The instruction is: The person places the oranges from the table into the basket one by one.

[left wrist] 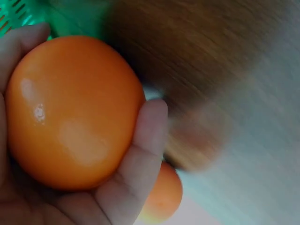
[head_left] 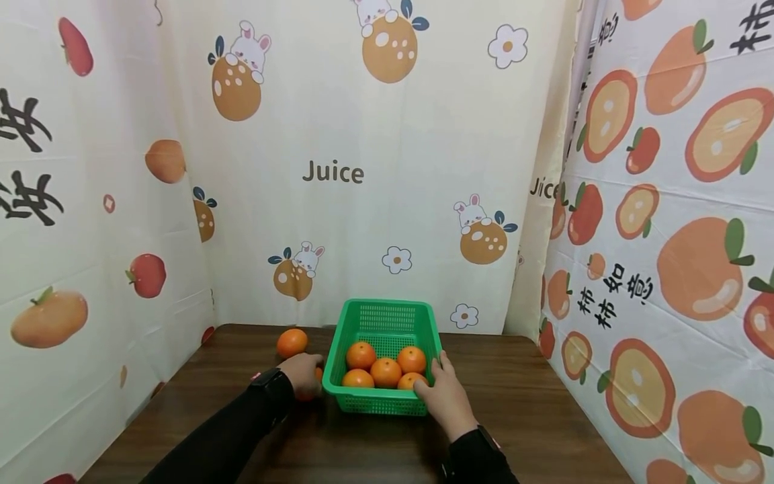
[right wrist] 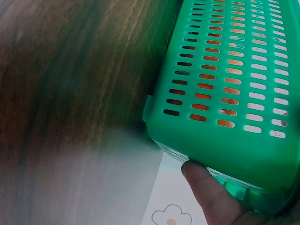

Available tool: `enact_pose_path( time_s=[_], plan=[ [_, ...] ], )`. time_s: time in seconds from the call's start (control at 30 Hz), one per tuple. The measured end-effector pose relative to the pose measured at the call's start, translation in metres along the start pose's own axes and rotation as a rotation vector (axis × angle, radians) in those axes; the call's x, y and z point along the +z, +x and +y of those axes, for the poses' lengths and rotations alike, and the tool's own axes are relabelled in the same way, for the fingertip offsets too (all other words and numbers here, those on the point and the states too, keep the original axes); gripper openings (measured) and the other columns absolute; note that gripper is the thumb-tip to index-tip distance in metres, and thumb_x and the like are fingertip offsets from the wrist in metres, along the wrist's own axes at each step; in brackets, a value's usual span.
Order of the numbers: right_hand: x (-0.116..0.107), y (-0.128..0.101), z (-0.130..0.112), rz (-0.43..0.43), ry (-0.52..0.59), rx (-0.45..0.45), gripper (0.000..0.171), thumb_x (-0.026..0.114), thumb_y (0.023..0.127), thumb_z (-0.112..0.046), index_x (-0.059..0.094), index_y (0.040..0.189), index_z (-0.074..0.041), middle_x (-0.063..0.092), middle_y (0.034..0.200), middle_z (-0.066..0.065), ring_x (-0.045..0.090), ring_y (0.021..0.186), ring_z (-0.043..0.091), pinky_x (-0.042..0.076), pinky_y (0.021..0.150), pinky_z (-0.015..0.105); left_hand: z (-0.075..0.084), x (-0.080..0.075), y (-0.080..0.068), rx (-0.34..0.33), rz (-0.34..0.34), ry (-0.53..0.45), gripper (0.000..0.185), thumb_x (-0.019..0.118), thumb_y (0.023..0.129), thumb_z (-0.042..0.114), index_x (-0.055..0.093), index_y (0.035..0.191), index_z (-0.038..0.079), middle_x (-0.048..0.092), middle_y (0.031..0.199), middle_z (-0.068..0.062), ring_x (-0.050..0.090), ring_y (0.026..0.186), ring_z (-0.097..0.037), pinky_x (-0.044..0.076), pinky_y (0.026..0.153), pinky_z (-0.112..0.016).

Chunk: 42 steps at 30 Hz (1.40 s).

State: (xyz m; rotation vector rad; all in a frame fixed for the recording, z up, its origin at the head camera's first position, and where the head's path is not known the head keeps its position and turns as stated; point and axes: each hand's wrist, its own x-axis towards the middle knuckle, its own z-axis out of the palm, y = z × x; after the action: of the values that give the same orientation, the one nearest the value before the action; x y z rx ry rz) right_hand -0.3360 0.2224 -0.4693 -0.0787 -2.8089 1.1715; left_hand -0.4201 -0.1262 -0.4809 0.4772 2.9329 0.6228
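Two hands work: the left hand (head_left: 304,376) grasps a round orange fruit (left wrist: 70,110), best lifted clear over the green slotted plastic basket (head_left: 383,316) rim, while the right hand (head_left: 446,393) grips its near right corner.

The left wrist view blurs the table (left wrist: 197,56); its orange (left wrist: 161,194) is half hidden.
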Motion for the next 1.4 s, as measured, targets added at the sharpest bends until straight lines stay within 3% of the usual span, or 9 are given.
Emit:
enact_pose_path(
  time_s=[0.13,0.3,0.6,0.83,1.2,1.4],
  plan=[
    [-0.001,0.0,-0.001,0.004,0.009,-0.008,0.077,0.064,0.098,-0.034,0.04,0.161,0.003,0.017,0.179,0.013,0.036,0.156,0.046,0.036,0.12,0.067,-0.004,-0.002,0.006,-0.003,0.026,0.017,0.04,0.086,0.071,0.016,0.069,0.108,0.017,0.066,0.089,0.0,0.057,0.078,-0.021,0.049,0.074,-0.042],
    [-0.004,0.0,-0.004,0.009,0.006,-0.02,0.076,0.063,0.099,-0.033,0.04,0.162,0.003,0.017,0.179,0.013,0.036,0.156,0.045,0.036,0.121,0.066,-0.001,-0.011,0.01,-0.009,0.094,0.029,0.036,0.087,0.074,0.025,0.068,0.103,0.018,0.066,0.087,0.0,0.058,0.076,-0.02,0.051,0.071,-0.04],
    [-0.009,-0.002,-0.008,0.011,-0.005,-0.038,0.074,0.063,0.101,-0.033,0.039,0.162,0.003,0.017,0.179,0.013,0.037,0.155,0.047,0.038,0.119,0.065,0.009,-0.033,0.014,-0.027,0.17,0.018,0.05,0.084,0.081,0.028,0.067,0.124,0.008,0.066,0.087,-0.004,0.058,0.072,-0.02,0.049,0.064,-0.037],
    [-0.005,-0.002,-0.003,-0.008,0.001,-0.017,0.075,0.063,0.1,-0.033,0.039,0.162,0.002,0.017,0.179,0.013,0.038,0.155,0.046,0.038,0.119,0.067,0.01,-0.044,0.014,-0.064,0.243,0.025,0.044,0.085,0.082,0.032,0.068,0.115,0.009,0.064,0.092,-0.007,0.057,0.077,-0.022,0.047,0.066,-0.036],
    [-0.005,-0.003,-0.003,0.0,0.006,-0.021,0.075,0.063,0.1,-0.032,0.04,0.162,0.002,0.017,0.179,0.012,0.038,0.155,0.046,0.038,0.119,0.066,0.037,-0.071,0.022,-0.045,0.291,-0.002,0.04,0.082,0.086,0.036,0.068,0.113,0.011,0.061,0.095,-0.009,0.055,0.082,-0.025,0.046,0.067,-0.034],
    [-0.004,-0.001,-0.001,-0.013,0.004,-0.004,0.076,0.064,0.1,-0.034,0.04,0.162,0.002,0.016,0.18,0.012,0.037,0.155,0.047,0.037,0.119,0.067,0.06,-0.078,0.028,0.013,0.306,-0.053,0.036,0.081,0.085,0.032,0.067,0.111,0.012,0.064,0.089,-0.006,0.057,0.077,-0.023,0.047,0.065,-0.032]
  ],
)
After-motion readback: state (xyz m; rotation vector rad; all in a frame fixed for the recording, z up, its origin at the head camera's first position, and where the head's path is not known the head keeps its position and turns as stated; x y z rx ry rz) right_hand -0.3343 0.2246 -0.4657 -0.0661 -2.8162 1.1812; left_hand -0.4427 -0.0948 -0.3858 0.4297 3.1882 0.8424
